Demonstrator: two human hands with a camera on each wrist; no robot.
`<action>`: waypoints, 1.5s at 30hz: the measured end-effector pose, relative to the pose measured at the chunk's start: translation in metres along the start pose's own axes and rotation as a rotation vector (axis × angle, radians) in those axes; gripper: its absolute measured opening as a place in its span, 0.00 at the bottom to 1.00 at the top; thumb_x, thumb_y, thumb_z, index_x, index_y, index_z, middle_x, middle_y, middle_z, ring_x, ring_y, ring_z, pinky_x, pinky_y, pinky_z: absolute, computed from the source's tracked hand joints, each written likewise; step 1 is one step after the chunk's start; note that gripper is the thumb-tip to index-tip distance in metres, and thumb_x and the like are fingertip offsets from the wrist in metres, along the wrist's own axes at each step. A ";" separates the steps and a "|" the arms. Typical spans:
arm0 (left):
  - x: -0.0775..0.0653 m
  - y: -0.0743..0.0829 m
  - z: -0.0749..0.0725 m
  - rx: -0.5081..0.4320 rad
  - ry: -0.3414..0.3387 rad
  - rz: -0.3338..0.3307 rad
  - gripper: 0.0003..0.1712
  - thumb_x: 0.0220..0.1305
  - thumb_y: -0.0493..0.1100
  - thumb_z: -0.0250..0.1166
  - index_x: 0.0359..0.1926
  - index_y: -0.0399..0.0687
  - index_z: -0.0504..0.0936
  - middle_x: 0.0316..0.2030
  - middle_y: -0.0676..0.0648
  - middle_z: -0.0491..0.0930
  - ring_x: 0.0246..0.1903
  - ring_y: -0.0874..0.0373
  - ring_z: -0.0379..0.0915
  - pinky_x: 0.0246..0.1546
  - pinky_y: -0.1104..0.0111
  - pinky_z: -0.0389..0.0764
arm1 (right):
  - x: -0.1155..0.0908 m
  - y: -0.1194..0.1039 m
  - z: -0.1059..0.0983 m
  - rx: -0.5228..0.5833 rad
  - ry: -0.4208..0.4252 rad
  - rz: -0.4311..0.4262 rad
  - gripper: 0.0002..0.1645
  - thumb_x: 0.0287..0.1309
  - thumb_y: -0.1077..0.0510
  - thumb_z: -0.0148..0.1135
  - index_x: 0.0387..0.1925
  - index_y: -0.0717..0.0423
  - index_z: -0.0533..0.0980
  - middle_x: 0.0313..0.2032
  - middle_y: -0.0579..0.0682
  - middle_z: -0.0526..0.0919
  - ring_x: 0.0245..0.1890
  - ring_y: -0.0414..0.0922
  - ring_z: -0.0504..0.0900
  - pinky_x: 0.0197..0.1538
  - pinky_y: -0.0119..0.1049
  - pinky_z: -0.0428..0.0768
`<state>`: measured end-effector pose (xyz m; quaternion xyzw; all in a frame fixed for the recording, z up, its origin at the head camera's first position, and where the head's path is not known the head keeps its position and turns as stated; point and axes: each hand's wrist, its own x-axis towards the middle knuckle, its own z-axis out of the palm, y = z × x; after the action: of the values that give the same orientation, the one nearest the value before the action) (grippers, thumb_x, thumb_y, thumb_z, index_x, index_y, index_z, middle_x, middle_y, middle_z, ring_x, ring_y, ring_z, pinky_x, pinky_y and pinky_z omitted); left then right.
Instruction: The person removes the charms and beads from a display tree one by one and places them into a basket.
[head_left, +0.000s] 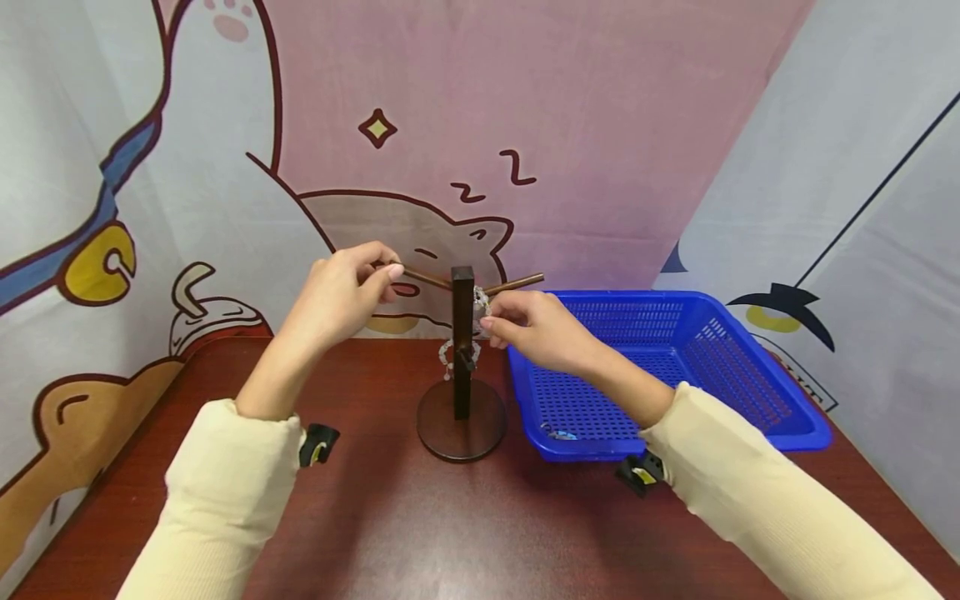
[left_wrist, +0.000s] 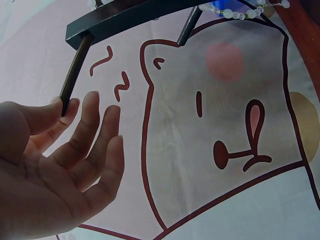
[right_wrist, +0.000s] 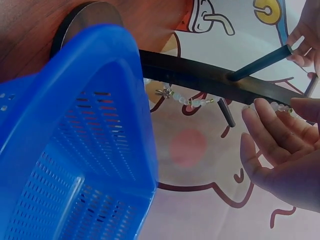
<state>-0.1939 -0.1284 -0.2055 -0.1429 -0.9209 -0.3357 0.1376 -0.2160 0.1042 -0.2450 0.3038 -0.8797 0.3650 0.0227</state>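
Note:
A dark wooden stand point(head_left: 462, 325) with side pegs rises from a round base. At the upper left, my left hand point(head_left: 341, 292) pinches the end of a peg point(head_left: 426, 276) between thumb and index finger; the other fingers are spread loosely in the left wrist view. My right hand point(head_left: 542, 330) holds a clear beaded bracelet point(head_left: 481, 298) beside the post, close to the upper right peg point(head_left: 517, 284). Its beads point(right_wrist: 281, 107) show between thumb and fingers in the right wrist view. Lower on the post hangs another beaded bracelet point(head_left: 447, 357) with a small charm.
Right of the stand is a blue plastic basket point(head_left: 750, 367), its near left corner close to the round base point(head_left: 480, 437). A small pale-blue beaded item point(head_left: 558, 433) lies inside it. Behind the brown table point(head_left: 337, 517) hangs a printed cartoon cloth point(head_left: 600, 125).

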 end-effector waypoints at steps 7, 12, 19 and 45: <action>0.000 0.000 0.000 0.000 0.002 0.005 0.07 0.67 0.41 0.54 0.36 0.44 0.76 0.25 0.45 0.80 0.25 0.53 0.71 0.27 0.65 0.66 | -0.002 0.002 -0.005 -0.006 0.005 0.001 0.08 0.60 0.60 0.57 0.26 0.58 0.76 0.22 0.48 0.80 0.27 0.43 0.79 0.31 0.36 0.72; 0.000 0.001 -0.001 -0.006 0.003 0.005 0.07 0.67 0.41 0.54 0.36 0.44 0.76 0.25 0.45 0.81 0.25 0.53 0.71 0.27 0.65 0.65 | -0.003 0.002 -0.009 -0.005 0.000 0.024 0.07 0.60 0.60 0.57 0.27 0.59 0.76 0.23 0.51 0.81 0.27 0.43 0.80 0.29 0.35 0.72; 0.000 0.000 0.000 -0.002 0.011 0.008 0.06 0.66 0.41 0.54 0.36 0.44 0.76 0.25 0.44 0.81 0.24 0.53 0.70 0.27 0.65 0.65 | -0.003 0.004 -0.014 -0.032 0.001 0.027 0.08 0.60 0.60 0.57 0.26 0.59 0.76 0.22 0.48 0.81 0.28 0.44 0.80 0.30 0.36 0.72; 0.001 -0.002 0.001 -0.022 0.020 0.015 0.06 0.66 0.41 0.54 0.36 0.44 0.77 0.24 0.45 0.81 0.25 0.53 0.71 0.27 0.65 0.66 | -0.013 0.018 -0.037 -0.050 0.049 0.050 0.07 0.60 0.62 0.56 0.28 0.60 0.76 0.24 0.52 0.82 0.29 0.45 0.81 0.35 0.39 0.76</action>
<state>-0.1951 -0.1291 -0.2067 -0.1477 -0.9147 -0.3460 0.1476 -0.2217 0.1451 -0.2322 0.2723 -0.8950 0.3507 0.0427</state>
